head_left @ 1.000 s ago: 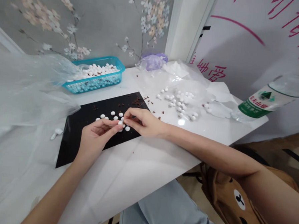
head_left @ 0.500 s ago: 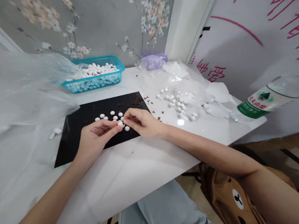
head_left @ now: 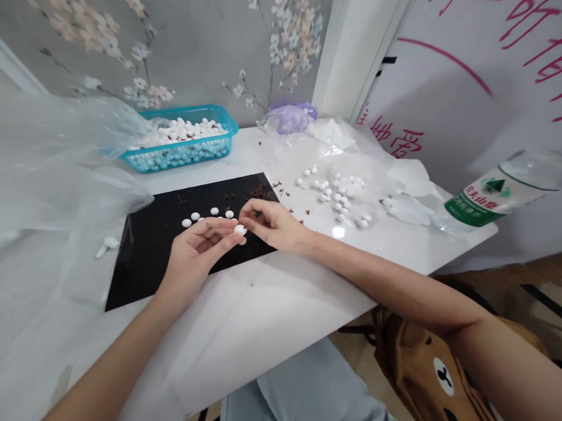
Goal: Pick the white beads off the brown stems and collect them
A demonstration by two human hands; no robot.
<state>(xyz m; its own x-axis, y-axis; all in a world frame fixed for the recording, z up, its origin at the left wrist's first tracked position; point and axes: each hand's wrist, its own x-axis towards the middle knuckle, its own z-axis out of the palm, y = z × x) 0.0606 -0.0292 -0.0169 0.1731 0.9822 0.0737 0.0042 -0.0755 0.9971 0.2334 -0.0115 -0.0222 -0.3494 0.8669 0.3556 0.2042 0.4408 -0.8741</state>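
Note:
Between thumb and fingers, my left hand (head_left: 202, 243) pinches a small white ball (head_left: 240, 230) over the front edge of a black board (head_left: 142, 253). Close to the ball's right side, my right hand (head_left: 273, 224) has its thumb and fingertips pinched together; whatever is between them is too small to name. Several white balls (head_left: 214, 212) lie on the board behind my left hand, some partly hidden by it. Small reddish-brown pieces (head_left: 259, 192) are scattered at the board's back right corner.
A blue basket (head_left: 180, 157) of white balls stands at the back. Plastic bags cover the left side. More loose balls (head_left: 340, 200) lie on the white table (head_left: 256, 322) at right, near a tilted bottle (head_left: 489, 190). A brown bag (head_left: 423, 381) is below.
My left hand has moved slightly right with the white ball in its fingers. My right hand has shifted a little and stays close to the ball. The view has shifted slightly.

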